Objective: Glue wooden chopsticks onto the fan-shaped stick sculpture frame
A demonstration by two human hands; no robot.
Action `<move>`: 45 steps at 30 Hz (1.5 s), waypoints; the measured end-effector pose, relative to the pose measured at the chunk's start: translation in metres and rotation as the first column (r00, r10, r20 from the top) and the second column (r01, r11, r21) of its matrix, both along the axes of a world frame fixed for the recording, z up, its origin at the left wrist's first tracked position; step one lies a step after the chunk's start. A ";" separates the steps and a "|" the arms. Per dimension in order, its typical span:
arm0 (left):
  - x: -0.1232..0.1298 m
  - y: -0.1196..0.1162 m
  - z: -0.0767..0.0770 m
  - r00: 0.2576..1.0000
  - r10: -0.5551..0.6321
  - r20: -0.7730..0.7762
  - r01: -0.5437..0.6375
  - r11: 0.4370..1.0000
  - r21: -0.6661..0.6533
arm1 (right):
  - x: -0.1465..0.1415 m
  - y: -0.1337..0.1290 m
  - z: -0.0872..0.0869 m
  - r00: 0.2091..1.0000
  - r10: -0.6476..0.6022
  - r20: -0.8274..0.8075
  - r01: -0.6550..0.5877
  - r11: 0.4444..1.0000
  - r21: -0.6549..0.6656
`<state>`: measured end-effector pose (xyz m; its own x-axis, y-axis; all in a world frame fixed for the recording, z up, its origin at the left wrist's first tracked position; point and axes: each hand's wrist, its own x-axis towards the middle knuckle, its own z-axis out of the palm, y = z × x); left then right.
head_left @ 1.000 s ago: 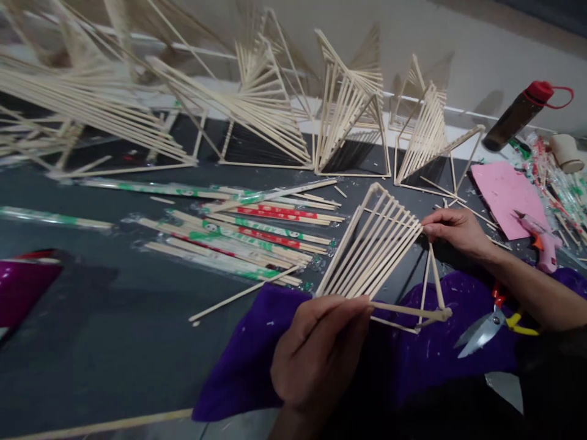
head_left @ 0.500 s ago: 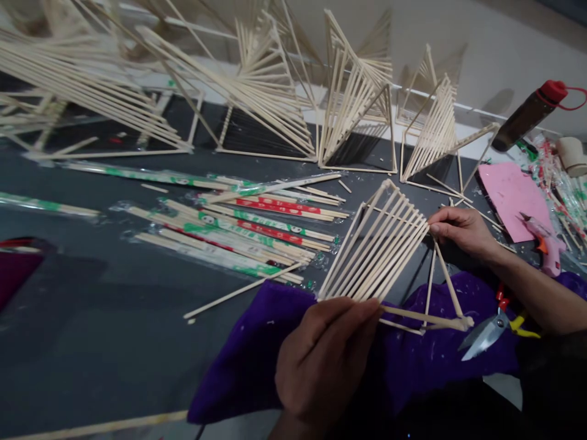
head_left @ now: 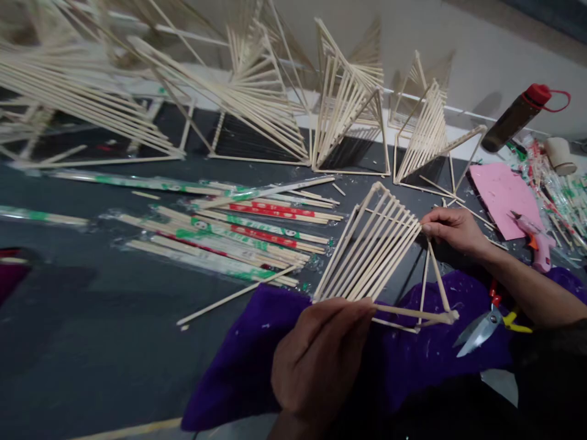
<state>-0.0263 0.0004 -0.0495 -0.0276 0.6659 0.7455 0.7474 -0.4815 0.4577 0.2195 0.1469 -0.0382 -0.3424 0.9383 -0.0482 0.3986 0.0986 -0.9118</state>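
Note:
A small frame of pale wooden chopsticks sits in front of me, its sticks fanned in a slanted row between two rails. My left hand pinches the near rail at the lower ends of the sticks; its fingertips are partly hidden. At the upper right ends of the row, my right hand grips with thumb and forefinger close together. A triangular part of the frame extends right, over a purple cloth. Scissors with red and yellow handles lie on that cloth, beneath my right forearm.
Wrapped chopsticks lie on the dark table left of the frame. Several finished-looking stick structures stand along the wall. To the right are a pink sheet, a pink glue gun, a dark bottle and a heap of wrappers.
The whole view has shifted slightly, with things now a little further left. Both hands keep their hold on the chopstick frame, which looks nearly unchanged.

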 end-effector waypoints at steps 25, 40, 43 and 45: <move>-0.003 0.005 -0.016 0.990 0.135 -0.043 -0.137 0.990 -0.032 | 0.052 -0.007 0.055 0.920 0.099 0.380 -0.240 0.907 0.345; -0.001 0.010 -0.019 0.996 0.086 0.022 -0.087 0.994 0.066 | 0.038 -0.026 0.037 0.707 0.282 0.649 -0.467 0.875 0.128; -0.004 0.011 -0.020 0.994 0.104 0.014 -0.104 0.993 0.049 | 0.045 -0.038 0.040 0.691 0.265 0.673 -0.455 0.882 0.120; -0.006 0.012 -0.020 0.995 0.098 0.013 -0.099 0.994 0.044 | 0.056 -0.051 0.042 0.692 0.229 0.684 -0.430 0.892 0.136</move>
